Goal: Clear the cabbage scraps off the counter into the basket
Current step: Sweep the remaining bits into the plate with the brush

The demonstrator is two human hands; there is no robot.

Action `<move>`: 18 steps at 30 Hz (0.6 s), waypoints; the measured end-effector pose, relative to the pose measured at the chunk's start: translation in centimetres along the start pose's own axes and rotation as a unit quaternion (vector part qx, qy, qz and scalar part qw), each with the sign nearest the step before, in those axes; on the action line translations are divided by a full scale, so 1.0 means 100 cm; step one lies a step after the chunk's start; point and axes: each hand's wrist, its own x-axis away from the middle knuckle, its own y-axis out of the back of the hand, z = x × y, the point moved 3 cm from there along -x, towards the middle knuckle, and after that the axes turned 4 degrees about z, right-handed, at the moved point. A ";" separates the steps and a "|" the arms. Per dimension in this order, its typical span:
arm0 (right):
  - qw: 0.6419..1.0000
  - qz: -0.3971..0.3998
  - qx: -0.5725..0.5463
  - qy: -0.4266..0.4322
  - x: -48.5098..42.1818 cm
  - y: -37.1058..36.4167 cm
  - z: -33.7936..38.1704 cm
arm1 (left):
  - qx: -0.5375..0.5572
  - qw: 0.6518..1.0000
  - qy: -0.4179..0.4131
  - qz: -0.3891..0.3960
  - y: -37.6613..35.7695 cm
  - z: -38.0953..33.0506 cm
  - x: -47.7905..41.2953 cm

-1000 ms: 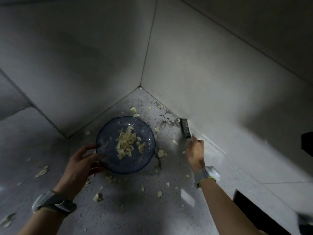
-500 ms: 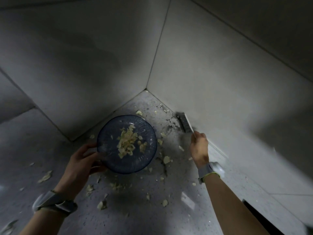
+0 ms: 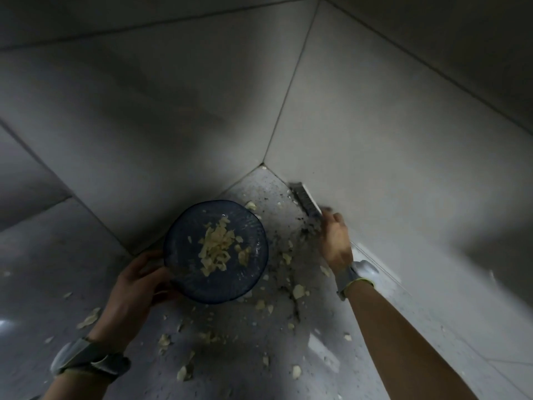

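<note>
A round dark-blue basket (image 3: 184, 272) sits on the speckled counter (image 3: 236, 356) near the wall corner, with a heap of pale cabbage scraps (image 3: 216, 249) inside. My left hand (image 3: 138, 287) grips its near-left rim. My right hand (image 3: 336, 241) holds a small brush (image 3: 305, 199) whose bristles lie along the foot of the right wall, close to the corner. Loose cabbage scraps (image 3: 298, 290) and dark crumbs are scattered on the counter between the basket and the right wall and toward me.
Tiled walls meet in a corner (image 3: 262, 164) just behind the basket and close off the far and right sides. More scraps (image 3: 89, 317) lie on the counter at the left. Both wrists wear grey bands.
My right hand has pushed the brush along the right wall farther into the corner. The left hand has stayed on the basket rim, and the basket has kept its place.
</note>
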 end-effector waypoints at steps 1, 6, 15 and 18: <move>1.000 0.022 0.008 -0.004 -0.006 -0.003 0.003 | -0.003 1.000 -0.003 0.002 0.000 -0.002 0.001; 0.997 0.074 -0.017 0.028 -0.029 -0.009 0.011 | -0.002 1.000 -0.006 0.001 0.002 -0.005 0.000; 0.990 0.054 -0.092 0.093 -0.005 -0.006 -0.006 | 0.001 1.000 0.008 0.002 0.004 0.000 -0.007; 0.998 -0.018 -0.043 0.050 -0.005 -0.002 -0.008 | 0.006 1.000 0.009 0.002 0.005 0.000 -0.008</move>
